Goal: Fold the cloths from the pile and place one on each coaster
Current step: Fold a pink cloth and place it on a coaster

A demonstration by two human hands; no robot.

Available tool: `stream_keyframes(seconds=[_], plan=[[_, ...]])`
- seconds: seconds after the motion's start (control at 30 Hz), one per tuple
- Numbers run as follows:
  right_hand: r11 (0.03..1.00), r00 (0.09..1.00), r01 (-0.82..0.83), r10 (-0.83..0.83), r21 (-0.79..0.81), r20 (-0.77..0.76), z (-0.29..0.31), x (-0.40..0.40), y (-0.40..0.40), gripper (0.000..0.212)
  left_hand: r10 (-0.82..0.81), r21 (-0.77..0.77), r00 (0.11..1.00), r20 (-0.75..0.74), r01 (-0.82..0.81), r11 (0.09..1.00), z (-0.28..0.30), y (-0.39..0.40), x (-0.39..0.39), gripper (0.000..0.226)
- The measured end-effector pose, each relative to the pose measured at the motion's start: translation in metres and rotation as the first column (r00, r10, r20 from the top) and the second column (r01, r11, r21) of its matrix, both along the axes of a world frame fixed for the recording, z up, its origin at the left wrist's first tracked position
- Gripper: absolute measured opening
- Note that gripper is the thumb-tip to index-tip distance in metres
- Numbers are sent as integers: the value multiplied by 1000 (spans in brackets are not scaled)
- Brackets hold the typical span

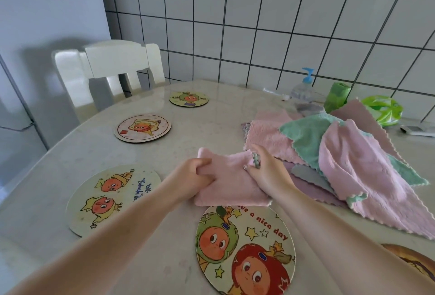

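Pink cloth (231,178), folded, lies on table (77,153) just above near coaster (244,251). Left hand (191,180) grips its left edge; right hand (264,168) pinches the right. Risk: fold springs open on transfer if either grip slackens; pile (341,151) close, could snag.

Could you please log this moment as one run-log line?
step: folding | left hand and right hand: grip pink cloth | coasters: bare | pile: waiting

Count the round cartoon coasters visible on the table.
4 fully identifiable: far one near the chair, pink-rimmed one closer, large one by the left forearm, nearest one under the held pink cloth's edge. A cut-off brown object at the lower right edge may be another.
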State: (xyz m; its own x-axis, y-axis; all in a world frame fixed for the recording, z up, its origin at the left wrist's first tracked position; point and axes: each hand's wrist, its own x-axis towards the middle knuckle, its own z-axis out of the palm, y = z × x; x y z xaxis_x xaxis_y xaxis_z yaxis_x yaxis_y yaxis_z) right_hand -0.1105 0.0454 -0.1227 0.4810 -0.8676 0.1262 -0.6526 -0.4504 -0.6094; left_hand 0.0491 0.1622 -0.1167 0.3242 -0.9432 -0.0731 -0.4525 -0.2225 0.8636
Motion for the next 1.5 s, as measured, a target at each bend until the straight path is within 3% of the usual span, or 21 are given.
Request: stream_keyframes(seconds=[0.13, 0.2, 0.27, 0.33, 0.43, 0.5, 0.63, 0.73, 1.0, 1.23, 1.3, 1.37, 1.5], plan=[[998, 999, -28, 26, -51, -45, -4, 3, -2, 37, -71, 121, 967, 243, 43, 992, 6, 0, 0, 21], [999, 998, -15, 12, -51, -60, -5, 2, -4, 34, -112, 207, 908, 404, 28, 978, 8, 0, 5, 40], [998, 995, 12, -18, -68, -94, -2, -2, -4, 37, -32, 152, 841, 540, -61, 986, 10, 2, 12, 53], [992, 992, 40, -55, -121, -118, 5, -6, -1, 39, 26, 35, 758, 652, -65, 997, 12, 4, 14, 52], [968, 984, -47, 2, -247, -179, 18, 2, 12, 41, -105, 75, 659, 745, 74, 994, 8, -2, 6, 47], [959, 953, -146, 71, -244, -293, 22, 18, 23, 42, -224, 194, 609, 760, 117, 974, 2, -10, -3, 49], [970, 860, -236, 180, -60, -477, 5, 42, 37, 47, -337, 328, 564, 754, 120, 937, -14, -20, -10, 58], [977, 854, -210, 171, -24, -491, -8, 38, 35, 54, -336, 335, 545, 768, 106, 936, -20, -17, -10, 61], [998, 831, -63, 39, -25, -554, -13, 17, 31, 79, -243, 311, 619, 747, -2, 950, -24, -10, 1, 70], [1000, 833, -25, 17, -7, -553, -3, 12, 28, 87, -236, 297, 586, 775, -8, 955, -18, -8, 1, 73], [998, 867, -25, -11, -64, -499, 12, 3, 22, 83, -194, 249, 587, 786, -14, 968, -15, -2, 7, 75], [997, 918, -36, 6, -68, -397, 29, -11, 19, 63, -126, 179, 614, 780, -26, 983, -14, 7, 17, 72], [998, 944, -43, 53, 37, -327, 41, -27, 17, 43, -74, 98, 697, 713, 6, 995, -13, 22, 24, 42]])
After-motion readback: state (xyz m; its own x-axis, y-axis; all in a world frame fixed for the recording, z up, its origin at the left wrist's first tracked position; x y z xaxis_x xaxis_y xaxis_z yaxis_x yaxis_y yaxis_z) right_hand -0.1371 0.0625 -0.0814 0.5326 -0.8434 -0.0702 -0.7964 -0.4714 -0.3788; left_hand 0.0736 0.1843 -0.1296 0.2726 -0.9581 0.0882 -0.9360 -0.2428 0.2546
